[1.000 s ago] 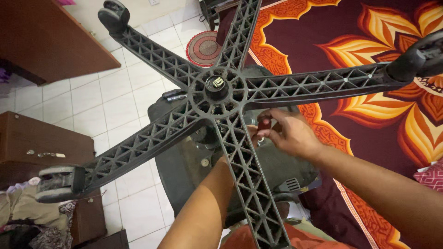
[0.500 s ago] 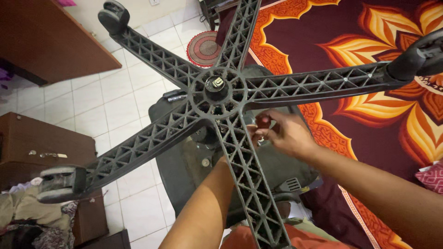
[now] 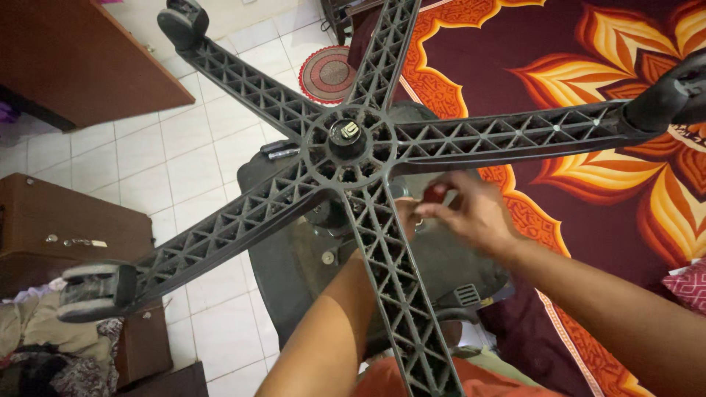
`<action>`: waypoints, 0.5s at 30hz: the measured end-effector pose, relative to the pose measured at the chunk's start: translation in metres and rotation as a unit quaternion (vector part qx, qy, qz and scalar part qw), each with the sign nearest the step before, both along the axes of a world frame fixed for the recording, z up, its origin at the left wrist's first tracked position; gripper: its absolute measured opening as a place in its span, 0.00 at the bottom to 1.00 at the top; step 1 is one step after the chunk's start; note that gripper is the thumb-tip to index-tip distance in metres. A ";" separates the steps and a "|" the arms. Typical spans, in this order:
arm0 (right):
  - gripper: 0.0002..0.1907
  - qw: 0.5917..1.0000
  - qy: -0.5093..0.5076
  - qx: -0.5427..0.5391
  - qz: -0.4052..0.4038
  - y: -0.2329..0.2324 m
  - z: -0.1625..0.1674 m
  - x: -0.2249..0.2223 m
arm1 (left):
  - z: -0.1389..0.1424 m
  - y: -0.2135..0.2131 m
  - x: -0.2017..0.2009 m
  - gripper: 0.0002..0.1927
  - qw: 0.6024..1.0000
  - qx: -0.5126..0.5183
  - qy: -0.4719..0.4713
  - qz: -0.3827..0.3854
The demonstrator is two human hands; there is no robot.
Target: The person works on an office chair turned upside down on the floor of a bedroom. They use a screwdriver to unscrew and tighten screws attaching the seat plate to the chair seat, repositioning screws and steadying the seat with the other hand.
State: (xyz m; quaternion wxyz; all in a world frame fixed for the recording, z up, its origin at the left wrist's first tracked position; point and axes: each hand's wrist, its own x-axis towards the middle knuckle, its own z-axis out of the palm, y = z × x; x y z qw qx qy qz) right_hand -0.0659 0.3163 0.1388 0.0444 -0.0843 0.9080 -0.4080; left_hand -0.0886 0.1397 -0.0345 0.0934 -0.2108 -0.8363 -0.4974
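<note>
Screwdriver (image 3: pixel 435 192), red handle, sitting pinched in right hand (image 3: pixel 474 217), tip hidden under chair base (image 3: pixel 346 140). Left hand (image 3: pixel 404 213) hidden behind spoke, grip unclear. Risking slipping off unseen screw.

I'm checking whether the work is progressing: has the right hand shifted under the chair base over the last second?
No. The right hand keeps its place just right of the base's near spoke, below the hub.

Both forearms bare, no sleeves; orange garment (image 3: pixel 412 378) below.
</note>
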 end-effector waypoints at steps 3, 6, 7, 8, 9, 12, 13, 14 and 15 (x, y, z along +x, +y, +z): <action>0.20 1.000 -0.020 0.021 -0.011 0.011 0.004 -0.010 | 0.009 0.004 -0.004 0.06 0.999 -0.022 0.028 -0.005; 0.21 0.998 0.008 -0.034 0.055 0.025 0.003 -0.007 | 0.014 0.007 0.000 0.06 0.998 -0.039 0.033 -0.022; 0.22 0.994 0.024 -0.064 0.090 0.028 0.001 -0.004 | 0.014 0.008 0.002 0.06 0.999 -0.048 0.012 -0.020; 0.22 0.993 0.026 -0.070 0.092 0.029 -0.002 0.000 | 0.013 0.008 0.004 0.07 0.997 -0.067 -0.031 -0.018; 0.21 0.992 0.026 -0.078 0.096 0.030 -0.005 0.004 | 0.012 0.007 0.006 0.08 0.998 -0.067 -0.019 -0.009; 0.19 0.992 0.047 -0.102 0.050 0.036 -0.016 0.012 | 0.001 0.000 0.012 0.12 0.997 -0.073 0.022 0.009; 0.19 0.992 0.057 -0.110 0.027 0.041 -0.019 0.014 | -0.004 -0.003 0.016 0.13 0.996 -0.075 0.035 0.015; 0.16 0.992 0.058 -0.114 -0.011 0.046 -0.022 0.012 | -0.010 -0.007 0.021 0.15 0.996 -0.076 0.048 0.024; 0.15 0.990 0.058 -0.117 -0.051 0.053 -0.025 0.010 | -0.017 -0.013 0.029 0.16 0.983 0.153 -0.106 -0.001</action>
